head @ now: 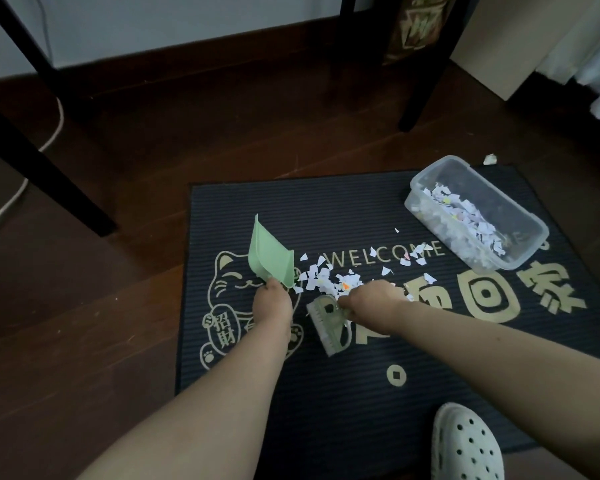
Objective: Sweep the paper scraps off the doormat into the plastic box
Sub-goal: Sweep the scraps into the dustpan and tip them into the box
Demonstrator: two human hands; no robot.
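Observation:
A dark doormat (pixel 326 209) with gold "WELCOME" lettering lies on the wooden floor. White paper scraps (pixel 329 277) are scattered in a loose heap at its middle. My left hand (pixel 272 301) grips the handle of a light green dustpan (pixel 269 256), whose pan points away from me just left of the scraps. My right hand (pixel 368 301) holds a small green brush (pixel 324 322), its bristles on the mat near the scraps. A clear plastic box (pixel 520 216) with several scraps inside sits at the mat's far right corner.
Black chair legs (pixel 418 95) stand on the floor beyond the mat, another leg (pixel 49 181) at the left. A white cord (pixel 4 206) runs along the floor at left. My white perforated shoe (pixel 465 445) rests on the mat's near edge. One stray scrap (pixel 489 159) lies behind the box.

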